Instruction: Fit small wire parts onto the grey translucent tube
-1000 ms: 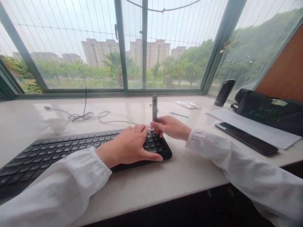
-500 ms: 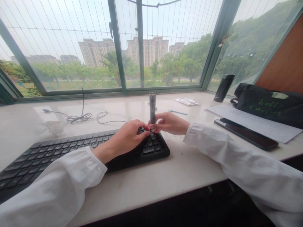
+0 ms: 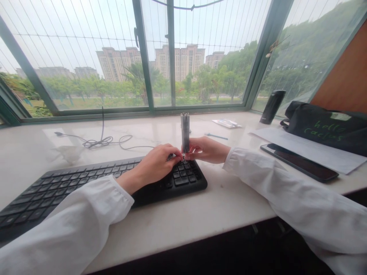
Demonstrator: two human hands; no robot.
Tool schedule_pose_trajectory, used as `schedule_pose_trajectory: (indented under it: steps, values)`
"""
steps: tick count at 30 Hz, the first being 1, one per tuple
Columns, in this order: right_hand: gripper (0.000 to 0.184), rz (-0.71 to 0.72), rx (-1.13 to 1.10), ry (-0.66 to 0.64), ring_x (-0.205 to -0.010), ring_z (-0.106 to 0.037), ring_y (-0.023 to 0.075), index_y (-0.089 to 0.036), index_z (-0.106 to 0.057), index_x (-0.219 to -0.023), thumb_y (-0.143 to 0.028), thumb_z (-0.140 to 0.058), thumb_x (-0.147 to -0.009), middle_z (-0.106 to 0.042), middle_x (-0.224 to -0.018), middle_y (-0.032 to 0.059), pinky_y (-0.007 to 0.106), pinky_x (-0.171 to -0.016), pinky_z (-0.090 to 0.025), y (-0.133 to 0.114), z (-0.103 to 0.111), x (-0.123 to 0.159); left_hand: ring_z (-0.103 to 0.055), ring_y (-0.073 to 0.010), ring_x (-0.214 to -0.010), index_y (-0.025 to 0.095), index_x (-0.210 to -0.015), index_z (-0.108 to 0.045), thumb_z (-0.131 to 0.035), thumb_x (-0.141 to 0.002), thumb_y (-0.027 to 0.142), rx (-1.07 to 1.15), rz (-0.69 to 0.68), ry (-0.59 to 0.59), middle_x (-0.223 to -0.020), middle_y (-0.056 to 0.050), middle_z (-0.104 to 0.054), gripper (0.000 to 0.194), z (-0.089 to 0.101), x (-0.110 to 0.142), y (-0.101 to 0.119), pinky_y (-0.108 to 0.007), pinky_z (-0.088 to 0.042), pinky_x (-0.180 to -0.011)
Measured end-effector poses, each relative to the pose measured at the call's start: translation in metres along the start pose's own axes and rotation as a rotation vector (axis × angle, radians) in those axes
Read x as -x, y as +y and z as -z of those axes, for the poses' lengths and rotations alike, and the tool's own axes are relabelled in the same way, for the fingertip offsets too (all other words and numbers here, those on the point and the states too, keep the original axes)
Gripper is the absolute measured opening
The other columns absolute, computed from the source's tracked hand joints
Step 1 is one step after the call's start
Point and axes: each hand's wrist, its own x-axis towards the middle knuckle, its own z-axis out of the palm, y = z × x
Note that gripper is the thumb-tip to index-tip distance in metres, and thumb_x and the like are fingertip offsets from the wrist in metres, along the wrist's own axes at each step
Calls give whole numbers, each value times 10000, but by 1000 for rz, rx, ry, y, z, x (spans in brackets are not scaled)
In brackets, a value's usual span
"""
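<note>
A black keyboard (image 3: pixel 71 179) lies at an angle on the white counter, with rows of dark keys. Above its right-hand key block stands a grey keycap puller (image 3: pixel 185 131), upright, pronged end up. My right hand (image 3: pixel 207 149) pinches its lower part between thumb and fingers. Close against it from the left is my left hand (image 3: pixel 156 164), thumb and fingertips pressed together at the puller's bottom end. Whatever those left fingertips hold is too small and covered to make out. The wrist of my left hand rests over the keyboard.
Behind the keyboard lie a coiled black cable (image 3: pixel 97 142), a thin blue stick (image 3: pixel 217 136) and a small white packet (image 3: pixel 226 123). To the right are a phone (image 3: pixel 301 162), white paper (image 3: pixel 338 160), a black bag (image 3: pixel 323 130) and a black cylinder (image 3: pixel 272 107). Windows stand behind.
My left hand has gone from lying spread over the keys to a pinch beside the puller. The puller and my right hand have shifted slightly left, as has the view.
</note>
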Motion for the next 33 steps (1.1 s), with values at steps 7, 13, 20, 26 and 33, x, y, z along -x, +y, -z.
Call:
schedule_pose_trajectory:
  steps: [7, 13, 20, 26, 33]
  values:
    - [256, 41, -34, -23, -738, -633, 151, -164, -588, -998, -390, -609, -880, -661, -824, 37, 276, -691, -522, 0, -2, -1, -613, -186, -964, 236, -902, -692, -487, -899, 266, 45, 30, -23, -991, -6, -682, 208, -1, -2, 0, -295, -446, -898]
    - [252, 43, -45, -26, -895, -631, 178, -170, -593, -1020, -376, -614, -877, -672, -965, 64, 285, -745, -526, -3, -1, 1, -582, -211, -1053, 257, -978, -670, -549, -873, 357, 57, 28, -119, -1074, 2, -657, 189, 8, -1, 2, -318, -424, -955]
    - [258, 65, 2, 49, -857, -654, 173, -178, -587, -1032, -405, -569, -910, -706, -938, 54, 294, -723, -544, -16, -4, 4, -563, -284, -1025, 246, -1157, -600, -647, -706, 705, -60, 14, -171, -1090, -58, -630, 645, 6, 5, 11, -395, -450, -897]
    - [195, 121, 38, 129, -824, -663, 161, -166, -632, -924, -349, -650, -860, -716, -882, 39, 298, -742, -576, -14, -4, 2, -547, -268, -995, 251, -1154, -588, -627, -720, 725, -70, 21, -172, -1093, -59, -582, 644, 5, 8, 12, -402, -452, -884]
    - [212, 115, -12, 105, -854, -648, 160, -182, -593, -949, -326, -688, -825, -680, -906, 26, 284, -702, -602, -9, -8, 3, -555, -263, -963, 261, -1198, -573, -684, -642, 736, -62, 7, -160, -1091, -56, -575, 739, 6, 9, 14, -397, -470, -856]
